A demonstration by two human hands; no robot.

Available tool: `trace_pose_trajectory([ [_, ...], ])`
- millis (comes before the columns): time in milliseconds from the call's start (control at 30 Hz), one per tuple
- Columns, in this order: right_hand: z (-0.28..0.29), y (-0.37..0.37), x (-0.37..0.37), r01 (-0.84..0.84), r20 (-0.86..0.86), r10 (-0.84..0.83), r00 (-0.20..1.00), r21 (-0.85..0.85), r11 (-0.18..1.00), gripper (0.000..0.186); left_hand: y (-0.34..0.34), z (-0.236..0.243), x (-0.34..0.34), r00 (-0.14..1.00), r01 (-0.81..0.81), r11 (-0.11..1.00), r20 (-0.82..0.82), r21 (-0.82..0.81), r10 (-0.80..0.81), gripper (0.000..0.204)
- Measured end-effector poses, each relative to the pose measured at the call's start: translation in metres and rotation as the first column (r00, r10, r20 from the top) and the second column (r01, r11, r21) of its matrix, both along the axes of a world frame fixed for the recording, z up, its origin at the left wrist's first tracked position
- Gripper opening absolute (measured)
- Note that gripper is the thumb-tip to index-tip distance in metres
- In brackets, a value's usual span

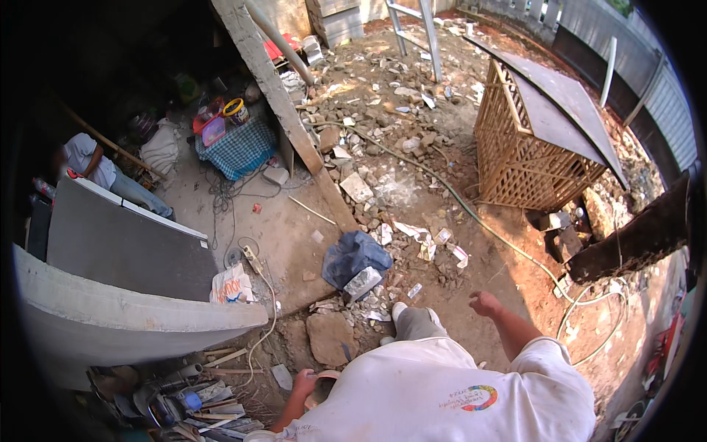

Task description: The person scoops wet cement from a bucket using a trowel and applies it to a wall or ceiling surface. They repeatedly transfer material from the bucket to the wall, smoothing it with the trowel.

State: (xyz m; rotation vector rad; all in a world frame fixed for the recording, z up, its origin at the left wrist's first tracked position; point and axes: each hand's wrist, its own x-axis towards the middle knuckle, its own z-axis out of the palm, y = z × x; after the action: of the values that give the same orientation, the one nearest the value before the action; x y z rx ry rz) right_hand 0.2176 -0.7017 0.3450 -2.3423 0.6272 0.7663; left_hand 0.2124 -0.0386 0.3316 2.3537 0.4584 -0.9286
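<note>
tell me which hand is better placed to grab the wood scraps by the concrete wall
Left. The left hand hangs low beside the wood scraps under the concrete wall. The right hand is out over bare red earth on the far side of the body.

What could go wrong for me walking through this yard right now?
Tripping looks likeliest: broken rubble covers the ground ahead, and a large flat stone lies just left of your raised knee. The hose snakes across the red dirt ahead and to your right, and could catch a foot. Your left hand seems to hold a round object, too hidden to identify, so only the empty right hand could break a fall.
</note>
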Motion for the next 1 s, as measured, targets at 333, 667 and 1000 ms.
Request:
trace_pose_trajectory([
  [333, -0.029, -0.081, -0.048, 0.323, -0.102, -0.318, 0.943, 0.040, 0.946, 0.045, -0.011, 0.018, 0.031, 0.998, 0.038, 0.996, -0.058, 0.078, -0.034, 0.046],
  [667, -0.092, -0.225, -0.090, 0.687, -0.190, -0.683, 0.706, 0.418, 0.594, 0.045, -0.197, -0.026, 0.173, 0.958, 0.284, 0.959, 0.044, 0.006, -0.284, 0.042],
  [1000, -0.037, -0.287, -0.007, 0.762, -0.192, -0.753, 0.629, 0.345, 0.548, 0.036, -0.399, 0.030, 0.281, 0.896, 0.438, 0.884, 0.160, -0.162, -0.414, 0.041],
])
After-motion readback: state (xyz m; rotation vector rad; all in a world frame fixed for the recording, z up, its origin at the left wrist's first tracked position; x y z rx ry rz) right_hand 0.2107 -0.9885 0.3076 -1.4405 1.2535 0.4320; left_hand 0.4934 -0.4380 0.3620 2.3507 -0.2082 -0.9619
